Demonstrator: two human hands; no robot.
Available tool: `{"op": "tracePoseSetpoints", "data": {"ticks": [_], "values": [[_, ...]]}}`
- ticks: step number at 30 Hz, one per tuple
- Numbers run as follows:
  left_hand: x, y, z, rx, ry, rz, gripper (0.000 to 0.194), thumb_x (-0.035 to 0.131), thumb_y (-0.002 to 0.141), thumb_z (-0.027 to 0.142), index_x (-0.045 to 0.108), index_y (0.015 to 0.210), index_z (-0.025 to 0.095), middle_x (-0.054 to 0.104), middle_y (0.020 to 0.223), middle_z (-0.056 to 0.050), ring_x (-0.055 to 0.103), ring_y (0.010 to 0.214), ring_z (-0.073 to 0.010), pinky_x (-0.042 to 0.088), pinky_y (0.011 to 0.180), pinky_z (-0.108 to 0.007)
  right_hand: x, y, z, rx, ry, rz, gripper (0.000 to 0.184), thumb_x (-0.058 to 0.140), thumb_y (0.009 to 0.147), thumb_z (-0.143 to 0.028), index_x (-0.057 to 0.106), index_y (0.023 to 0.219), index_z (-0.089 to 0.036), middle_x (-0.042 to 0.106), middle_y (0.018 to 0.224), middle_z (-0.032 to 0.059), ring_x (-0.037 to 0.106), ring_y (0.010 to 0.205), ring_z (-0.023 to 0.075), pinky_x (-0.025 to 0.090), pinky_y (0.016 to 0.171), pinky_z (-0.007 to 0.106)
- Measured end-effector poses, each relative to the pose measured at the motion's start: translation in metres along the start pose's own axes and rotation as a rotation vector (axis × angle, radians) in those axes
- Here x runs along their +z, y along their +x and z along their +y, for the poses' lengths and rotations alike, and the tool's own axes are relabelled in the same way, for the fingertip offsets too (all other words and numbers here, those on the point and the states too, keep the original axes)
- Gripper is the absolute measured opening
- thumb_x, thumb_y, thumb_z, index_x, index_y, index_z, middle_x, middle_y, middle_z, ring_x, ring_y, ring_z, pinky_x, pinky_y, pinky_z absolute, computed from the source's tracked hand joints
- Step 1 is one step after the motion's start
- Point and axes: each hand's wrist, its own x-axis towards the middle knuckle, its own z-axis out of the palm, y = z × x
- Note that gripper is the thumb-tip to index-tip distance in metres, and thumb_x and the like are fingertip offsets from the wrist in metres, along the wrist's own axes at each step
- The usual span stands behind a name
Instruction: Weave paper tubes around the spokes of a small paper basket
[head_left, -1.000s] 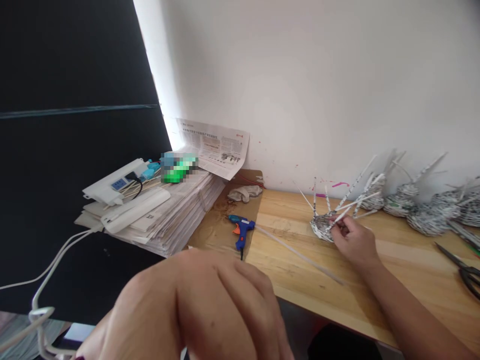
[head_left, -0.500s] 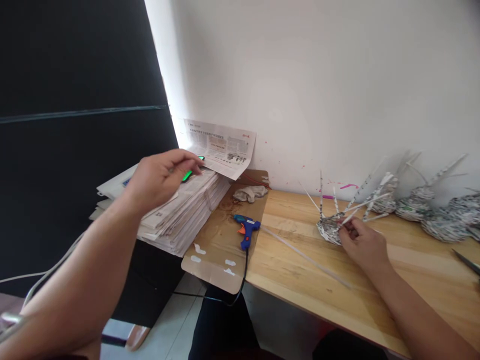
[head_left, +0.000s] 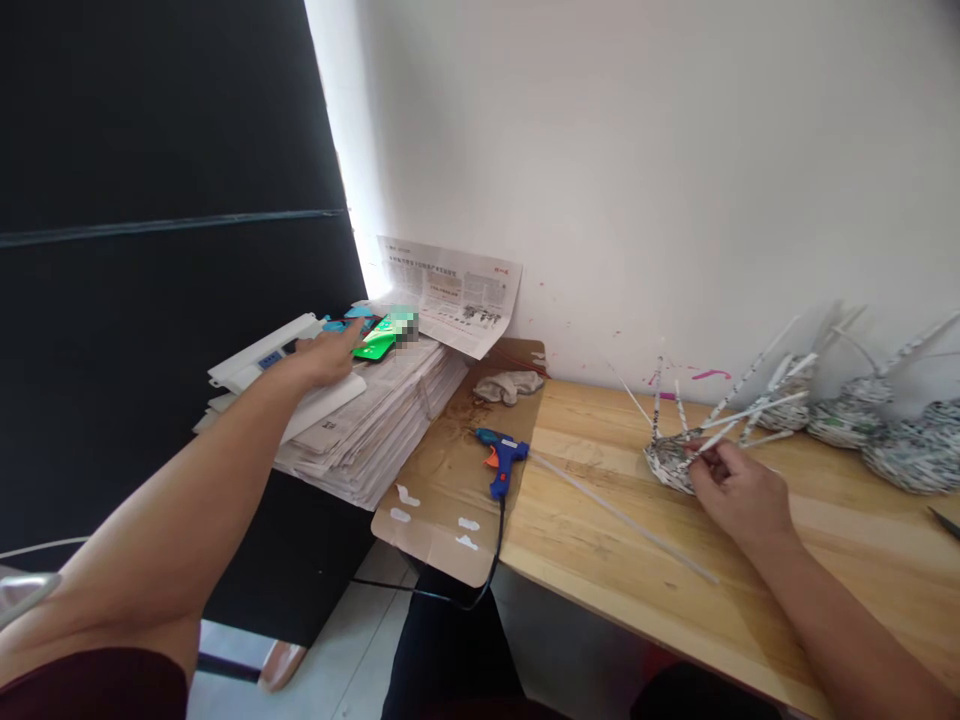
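My right hand [head_left: 739,490] pinches the near edge of a small woven newspaper basket [head_left: 667,468], whose rolled-paper stakes stick up and outward. The basket rests on the wooden table. On the left, my left hand [head_left: 330,355] reaches over a newspaper stack [head_left: 390,430] with its index finger stretched out. Its fingertip is at the left edge of a phone [head_left: 382,337] with a bright green screen; contact is hard to tell. Below that hand lies a white device with a small display [head_left: 262,350]. A blue hot glue gun [head_left: 501,455] lies on cardboard between the hands.
Several woven newspaper pieces [head_left: 847,412] stand along the wall at right. A crumpled cloth [head_left: 508,387] lies on the cardboard [head_left: 435,500]. The glue gun's black cord [head_left: 495,560] hangs over the front edge. A dark pointed tool [head_left: 945,522] shows at far right.
My left hand has moved down and forward from above the stack to the phone, its index finger now extended. The phone is more exposed. My right hand still holds the basket.
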Motion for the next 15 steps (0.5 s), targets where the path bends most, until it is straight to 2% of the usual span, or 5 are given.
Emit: {"op": "tracePoseSetpoints", "data": {"ticks": [3,6,15], "values": [[0.0009,0.0012,0.0011,-0.063,0.092,-0.095,0.058,0.055,0.089,0.023,0.045,0.146,0.013,0.069,0.121,-0.023,0.059,0.117,-0.0436,0.038,0.097,-0.069,-0.0005,0.0001,-0.0009,-0.006,-0.007,-0.002,0.026,0.054,0.079,-0.037,0.070,0.091,-0.021,0.071,0.066,0.0058,0.065,0.056,0.0228,0.047,0.055,0.033],[0.0011,0.0010,0.0033,-0.090,0.142,-0.137,0.059,0.052,0.090,0.021,0.043,0.147,0.012,0.066,0.126,-0.024,0.058,0.118,-0.0440,0.038,0.098,-0.067,-0.0012,0.0000,-0.0008,-0.006,-0.013,-0.001,0.027,0.054,0.078,-0.037,0.071,0.090,-0.020,0.071,0.066,0.0056,0.064,0.054,0.0221,0.047,0.055,0.033],[0.0017,-0.0015,0.0007,-0.081,0.208,-0.153,0.062,0.041,0.096,0.024,0.031,0.156,0.013,0.064,0.128,-0.025,0.059,0.118,-0.0455,0.037,0.098,-0.065,-0.0006,-0.0006,0.0012,-0.003,-0.006,-0.003,0.029,0.054,0.080,-0.039,0.071,0.092,-0.019,0.070,0.065,0.0058,0.063,0.053,0.0215,0.047,0.055,0.032]]}}
